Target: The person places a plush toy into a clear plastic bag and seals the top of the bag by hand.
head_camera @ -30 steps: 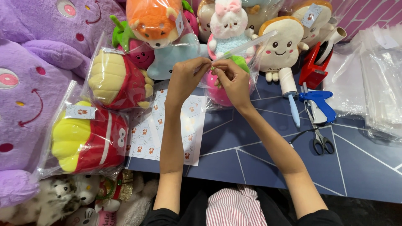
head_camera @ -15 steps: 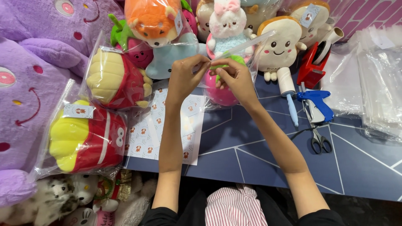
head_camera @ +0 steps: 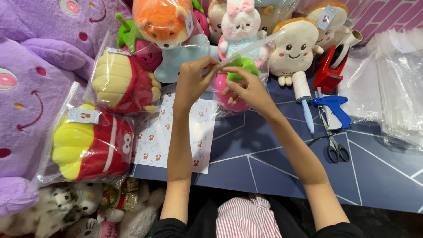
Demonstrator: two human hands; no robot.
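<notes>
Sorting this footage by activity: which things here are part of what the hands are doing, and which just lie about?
In hand:
left hand
right hand
clear bag
pink and green plush

Lying about:
scissors
blue tagging gun
red tape dispenser
sticker sheet
bagged fries plush

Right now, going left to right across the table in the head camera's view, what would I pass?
Purple plush → bagged red and yellow plush → sticker sheet → left hand → right hand, both on a clear bag holding a pink and green toy → lint roller → blue tagging gun → stack of clear bags.
</notes>
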